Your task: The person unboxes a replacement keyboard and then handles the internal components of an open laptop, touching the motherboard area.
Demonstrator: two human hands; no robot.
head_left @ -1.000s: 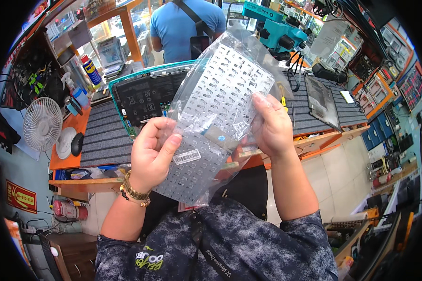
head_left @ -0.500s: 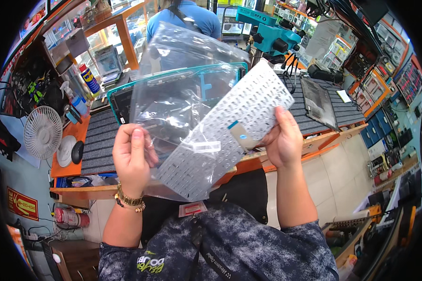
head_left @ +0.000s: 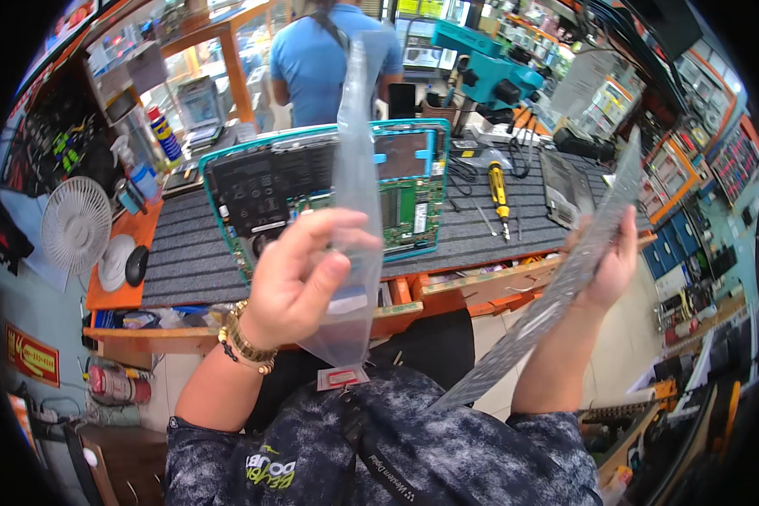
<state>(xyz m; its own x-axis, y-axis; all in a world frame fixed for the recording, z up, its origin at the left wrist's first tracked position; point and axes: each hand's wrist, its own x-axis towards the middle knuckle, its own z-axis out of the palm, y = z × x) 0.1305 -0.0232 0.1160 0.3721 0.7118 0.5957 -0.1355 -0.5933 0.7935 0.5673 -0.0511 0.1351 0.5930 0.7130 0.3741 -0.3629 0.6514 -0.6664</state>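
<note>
My left hand (head_left: 293, 287) is closed on a clear plastic bag (head_left: 356, 169), which hangs upright and narrow in front of my chest. Off to the right, my right hand (head_left: 609, 268) grips a laptop keyboard (head_left: 541, 312) by its side. The keyboard is tilted almost edge-on, so only a thin slant of its grey face shows. Behind the bag, on the bench, lies an opened laptop base (head_left: 266, 181) with a teal rim, its black battery and green circuit board exposed. The bag hides part of the board.
A yellow screwdriver (head_left: 498, 194) lies on the grey striped mat (head_left: 181, 261), near a dark flat panel (head_left: 567, 185). A teal microscope (head_left: 489, 67) stands behind. At left is a white fan (head_left: 76, 223). Open drawers (head_left: 489, 287) jut out in front. A person in blue (head_left: 316, 67) stands beyond.
The keyboard has come out of the plastic bag. My right hand has carried it right and turned it edge-on, while the bag has swung narrow in my left hand, uncovering the laptop base.
</note>
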